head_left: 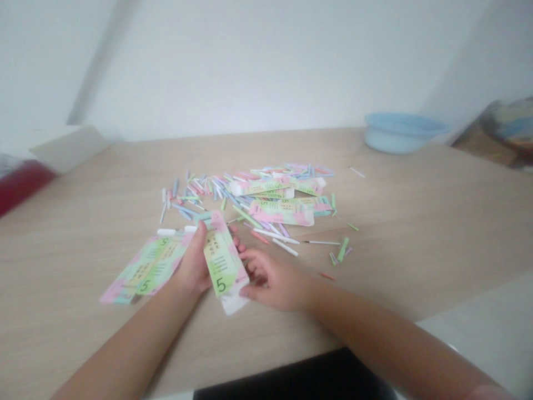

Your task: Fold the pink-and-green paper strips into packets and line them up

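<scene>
My left hand (197,256) is closed round a flat pink-and-green printed carton (220,253) marked with a 5, its thumb lying along the edge. The white end flap of this carton hangs at the near end. My right hand (272,279) grips the carton's lower right corner beside that flap, with thumb and fingers curled in. Similar printed cartons (156,264) lie flat to the left, partly behind my left hand. Beyond my hands, more cartons (283,211) rest on a heap of pens, caps and pen parts (208,186) in pastel colours.
A light blue basin (402,133) stands at the back right of the wooden table (395,211). Loose pen parts (342,250) and a thin refill (320,242) lie right of the heap. At the far left are a pale box (70,149) and a red object (25,183).
</scene>
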